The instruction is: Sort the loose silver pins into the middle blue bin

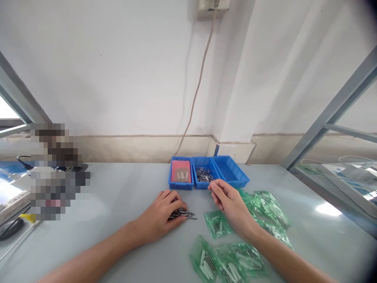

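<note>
My left hand (161, 215) rests on the grey table, its fingers curled over a small pile of loose metal pins (182, 214). My right hand (228, 201) hovers just in front of the middle blue tray (205, 175), fingertips pinched together near the tray's front edge; whether they hold a pin I cannot tell. The middle tray holds several metal pins. The left blue tray (180, 173) holds a pink sheet and a small clear bag. The right blue tray (231, 171) looks bare.
Several green plastic bags (218, 224) of pins lie on the table to the right and front of my hands. A cable (198, 87) runs down the white wall behind the trays. A pixelated area sits at left. Metal frame bars stand at both sides.
</note>
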The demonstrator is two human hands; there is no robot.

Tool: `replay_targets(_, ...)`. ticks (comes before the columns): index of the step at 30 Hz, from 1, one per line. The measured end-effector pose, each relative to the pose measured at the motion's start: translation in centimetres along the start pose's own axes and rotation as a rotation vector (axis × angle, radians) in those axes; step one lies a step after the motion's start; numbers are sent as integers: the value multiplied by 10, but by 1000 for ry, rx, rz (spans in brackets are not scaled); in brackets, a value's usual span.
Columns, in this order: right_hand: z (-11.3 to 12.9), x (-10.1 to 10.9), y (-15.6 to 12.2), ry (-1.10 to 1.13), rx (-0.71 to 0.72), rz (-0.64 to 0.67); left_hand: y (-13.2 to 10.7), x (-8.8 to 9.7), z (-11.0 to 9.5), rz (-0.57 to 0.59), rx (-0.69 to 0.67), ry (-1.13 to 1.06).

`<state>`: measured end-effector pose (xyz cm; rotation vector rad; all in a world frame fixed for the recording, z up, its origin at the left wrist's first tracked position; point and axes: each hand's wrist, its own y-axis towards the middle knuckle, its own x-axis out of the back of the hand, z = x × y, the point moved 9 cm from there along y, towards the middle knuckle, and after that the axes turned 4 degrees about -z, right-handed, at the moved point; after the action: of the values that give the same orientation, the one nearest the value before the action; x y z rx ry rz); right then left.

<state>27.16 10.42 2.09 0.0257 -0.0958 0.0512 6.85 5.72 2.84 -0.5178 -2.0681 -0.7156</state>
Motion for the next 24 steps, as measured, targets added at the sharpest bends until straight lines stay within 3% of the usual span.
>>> replay_targets(8, 10, -5, 0, 16, 49, 43, 0, 1, -2, -16, -21, 11)
replay_targets(11, 19, -13, -8, -214, 170, 117, 0, 1, -1, -22, -23, 23)
replay_targets(16, 23, -45, -32, -716, 470, 353, 0, 0, 0, -35, -27, 30)
replay_targets(24, 13, -59, -40, -805, 480, 449, 0, 0, -2, -19, -35, 18)
